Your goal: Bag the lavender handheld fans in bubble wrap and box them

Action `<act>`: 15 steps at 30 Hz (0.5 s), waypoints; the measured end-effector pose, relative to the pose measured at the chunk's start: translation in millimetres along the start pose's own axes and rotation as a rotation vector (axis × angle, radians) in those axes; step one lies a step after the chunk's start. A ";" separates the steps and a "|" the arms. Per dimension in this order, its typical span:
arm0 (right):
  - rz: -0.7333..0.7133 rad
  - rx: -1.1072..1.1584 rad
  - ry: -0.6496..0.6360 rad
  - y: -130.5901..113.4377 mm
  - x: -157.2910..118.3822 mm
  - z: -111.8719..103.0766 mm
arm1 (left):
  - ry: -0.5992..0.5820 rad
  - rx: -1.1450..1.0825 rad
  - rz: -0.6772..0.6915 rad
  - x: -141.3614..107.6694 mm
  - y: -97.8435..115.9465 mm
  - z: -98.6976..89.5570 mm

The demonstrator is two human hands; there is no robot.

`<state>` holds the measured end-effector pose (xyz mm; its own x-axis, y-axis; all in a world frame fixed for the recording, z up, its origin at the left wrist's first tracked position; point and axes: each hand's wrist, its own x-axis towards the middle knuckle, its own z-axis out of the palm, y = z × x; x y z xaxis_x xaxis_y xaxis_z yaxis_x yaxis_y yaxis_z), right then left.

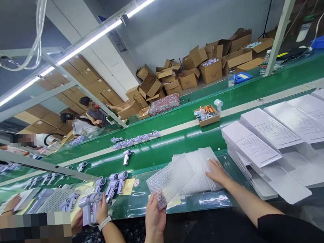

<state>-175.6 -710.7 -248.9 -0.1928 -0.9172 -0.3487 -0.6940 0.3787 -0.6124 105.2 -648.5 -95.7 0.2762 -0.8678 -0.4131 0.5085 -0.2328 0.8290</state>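
Observation:
Near the table's front edge, my left hand [155, 212] is closed on the end of a translucent bubble wrap bag [180, 181]. A pinkish tint shows through the plastic by the fingers; I cannot make out what causes it. My right hand [217, 172] lies with fingers apart on the right part of a stack of bubble wrap bags [202, 163]. The held bag stretches from my left hand up over this stack, and loose bubble wrap spreads beneath it on the left.
Several white boxes [252, 143] with open flaps stand at right. Lilac handheld devices [115, 184] lie left, beside a co-worker's hands [101, 211] holding similar ones. A green conveyor belt [176, 135] runs behind, with a small carton of parts [207, 120] beyond.

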 end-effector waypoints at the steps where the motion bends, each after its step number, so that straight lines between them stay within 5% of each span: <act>1: -0.007 -0.003 0.001 3.1 -0.8 -1.5 | 0.011 0.007 0.010 0.6 0.1 -1.2; 7: 0.175 0.015 -0.005 21.6 -0.8 -4.1 | -0.008 0.053 0.020 0.7 -6.5 -1.7; 12: 0.115 0.020 0.048 17.4 -1.7 2.2 | -0.051 0.079 0.005 -2.4 -12.0 6.9; 15: 0.106 0.016 0.112 23.1 -4.1 -0.6 | -0.037 0.126 0.142 -7.0 -7.4 6.0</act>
<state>-191.3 -698.2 -261.2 -0.3409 -0.8799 -0.3310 -0.6549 0.4749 -0.5879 94.7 -643.4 -96.7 0.3063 -0.9108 -0.2768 0.3602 -0.1582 0.9194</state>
